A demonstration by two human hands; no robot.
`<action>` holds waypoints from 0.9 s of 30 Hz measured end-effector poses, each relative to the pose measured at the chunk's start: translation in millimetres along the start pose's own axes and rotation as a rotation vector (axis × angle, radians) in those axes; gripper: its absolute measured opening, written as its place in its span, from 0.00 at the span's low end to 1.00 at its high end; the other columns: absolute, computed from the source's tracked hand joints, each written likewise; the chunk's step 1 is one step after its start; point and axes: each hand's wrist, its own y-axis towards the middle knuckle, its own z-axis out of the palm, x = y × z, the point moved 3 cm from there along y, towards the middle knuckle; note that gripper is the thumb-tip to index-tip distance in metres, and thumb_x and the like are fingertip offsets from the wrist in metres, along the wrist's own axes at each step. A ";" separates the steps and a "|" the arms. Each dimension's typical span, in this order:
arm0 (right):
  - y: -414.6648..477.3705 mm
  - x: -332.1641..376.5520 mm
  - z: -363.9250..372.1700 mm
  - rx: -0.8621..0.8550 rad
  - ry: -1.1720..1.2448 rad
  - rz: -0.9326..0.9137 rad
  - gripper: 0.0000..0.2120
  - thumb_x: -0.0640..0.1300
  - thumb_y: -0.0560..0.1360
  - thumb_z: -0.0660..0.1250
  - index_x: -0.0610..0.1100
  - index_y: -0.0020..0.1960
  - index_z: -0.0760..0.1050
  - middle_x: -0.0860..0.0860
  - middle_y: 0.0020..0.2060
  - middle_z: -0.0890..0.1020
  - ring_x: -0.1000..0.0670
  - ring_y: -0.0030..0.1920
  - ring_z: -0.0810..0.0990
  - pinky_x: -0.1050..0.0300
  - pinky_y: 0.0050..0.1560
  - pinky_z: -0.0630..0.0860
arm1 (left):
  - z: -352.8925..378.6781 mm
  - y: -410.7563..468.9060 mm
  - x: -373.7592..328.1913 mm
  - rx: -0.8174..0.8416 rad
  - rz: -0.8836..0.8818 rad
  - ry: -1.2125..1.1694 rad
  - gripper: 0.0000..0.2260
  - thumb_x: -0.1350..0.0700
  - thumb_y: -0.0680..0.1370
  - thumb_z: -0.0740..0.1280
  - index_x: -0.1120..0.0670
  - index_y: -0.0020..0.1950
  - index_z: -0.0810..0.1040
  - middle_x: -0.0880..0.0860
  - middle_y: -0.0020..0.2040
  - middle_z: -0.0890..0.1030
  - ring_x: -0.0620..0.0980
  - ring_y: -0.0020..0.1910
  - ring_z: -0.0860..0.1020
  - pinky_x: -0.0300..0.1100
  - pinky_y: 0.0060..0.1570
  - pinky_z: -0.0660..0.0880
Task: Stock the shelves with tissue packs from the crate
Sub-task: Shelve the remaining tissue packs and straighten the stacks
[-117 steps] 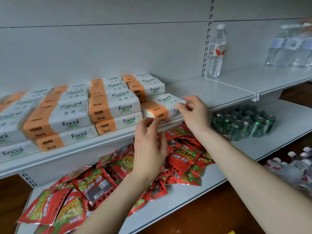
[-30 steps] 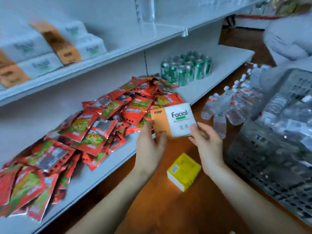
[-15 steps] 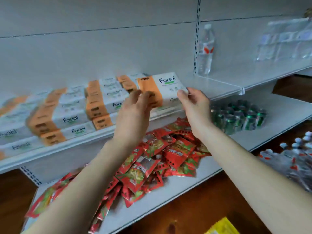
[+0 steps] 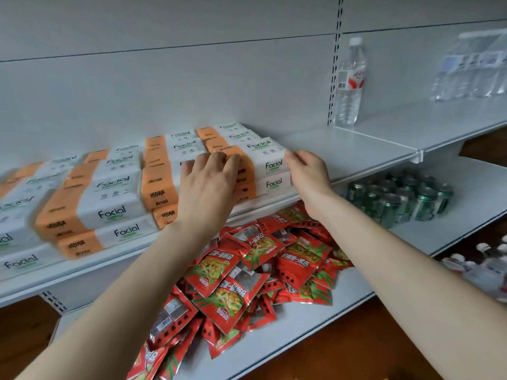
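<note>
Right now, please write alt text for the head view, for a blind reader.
The left hand and right hand hold a tissue pack atop another at the right end of a row on a white shelf. Red snack bags lie below.

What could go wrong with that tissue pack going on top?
The top tissue pack sits on the lower pack right at the shelf edge. If the left hand and right hand let go while it overhangs, it might slide off onto the red snack packets below. Pushing hard could also shove the neighbouring stack crooked.

Left hand (image 4: 208, 185) and right hand (image 4: 307, 174), fingers curled, on tissue pack (image 4: 262, 157) ends
</note>
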 end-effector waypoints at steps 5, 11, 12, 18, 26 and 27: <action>4.0 -6.6 3.6 0.010 0.093 0.074 0.12 0.47 0.79 0.58 0.39 0.45 0.74 0.46 0.34 0.70 0.52 0.34 0.66 0.55 0.39 0.64 | 0.9 -0.2 -1.6 0.023 0.005 -0.007 0.23 0.59 0.59 0.79 0.60 0.51 0.79 0.61 0.45 0.81 0.63 0.43 0.80 0.52 0.44 0.75; 2.2 -12.4 0.1 -0.027 0.138 0.087 0.16 0.48 0.79 0.58 0.34 0.46 0.72 0.32 0.46 0.77 0.48 0.43 0.72 0.52 0.45 0.68 | -4.7 -2.4 -3.3 0.045 0.005 -0.041 0.26 0.54 0.60 0.79 0.60 0.54 0.78 0.62 0.51 0.80 0.64 0.51 0.79 0.57 0.51 0.74; -0.7 -12.7 -2.2 -0.040 0.138 0.083 0.17 0.47 0.79 0.58 0.32 0.48 0.72 0.31 0.51 0.77 0.48 0.43 0.72 0.53 0.45 0.68 | -7.1 -3.3 -6.2 0.031 0.012 -0.064 0.25 0.54 0.62 0.78 0.61 0.55 0.78 0.63 0.53 0.80 0.64 0.52 0.78 0.57 0.52 0.74; -31.6 -10.6 -22.0 -0.094 0.104 0.015 0.11 0.41 0.78 0.60 0.39 0.56 0.76 0.48 0.46 0.80 0.53 0.49 0.75 0.58 0.53 0.73 | -15.1 -19.5 -46.1 -0.171 0.115 -0.272 0.16 0.53 0.72 0.62 0.62 0.53 0.79 0.60 0.47 0.81 0.60 0.46 0.79 0.47 0.45 0.74; -114.3 -64.9 -85.5 -0.103 -0.026 0.017 0.05 0.39 0.76 0.63 0.45 0.45 0.78 0.49 0.43 0.82 0.53 0.47 0.79 0.58 0.51 0.74 | 3.5 -90.8 -142.7 0.139 0.165 -0.749 0.19 0.51 0.71 0.57 0.59 0.54 0.78 0.57 0.41 0.81 0.60 0.40 0.79 0.46 0.35 0.76; -128.4 -80.0 -98.0 -0.132 -0.034 0.056 0.05 0.39 0.77 0.63 0.44 0.45 0.78 0.49 0.43 0.82 0.54 0.46 0.79 0.61 0.51 0.74 | 9.6 -103.7 -158.7 0.237 0.180 -0.793 0.20 0.51 0.72 0.57 0.58 0.58 0.77 0.57 0.45 0.81 0.60 0.44 0.79 0.47 0.39 0.76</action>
